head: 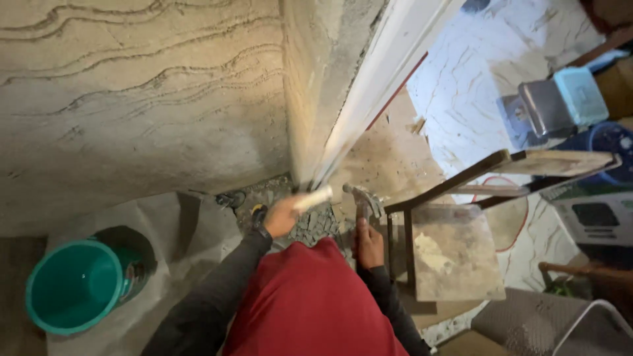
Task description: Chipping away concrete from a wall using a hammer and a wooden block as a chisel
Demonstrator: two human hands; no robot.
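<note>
The wall [132, 99] fills the upper left, its plaster scored with wavy grooves, and it meets a pale door frame [369, 86] at the corner. Left of that corner, low down, stands a green bucket [76, 283]; right of it, a rough wooden stool [455, 257] with a dark metal frame. At the foot of the corner lies a heap of grey rubble [316, 224].

The left hand [282, 216] is wrapped tight around a pale chisel [313, 198], whose tip points into the base of the corner. It looks stiff and probably slick with dust, best gripped mid-shaft, clear of the struck end. The right hand [369, 245], just right of the corner's foot, is closed on the handle of a hammer [361, 198]; its metal head looks heavy, so a hold low on the handle suits it.
</note>
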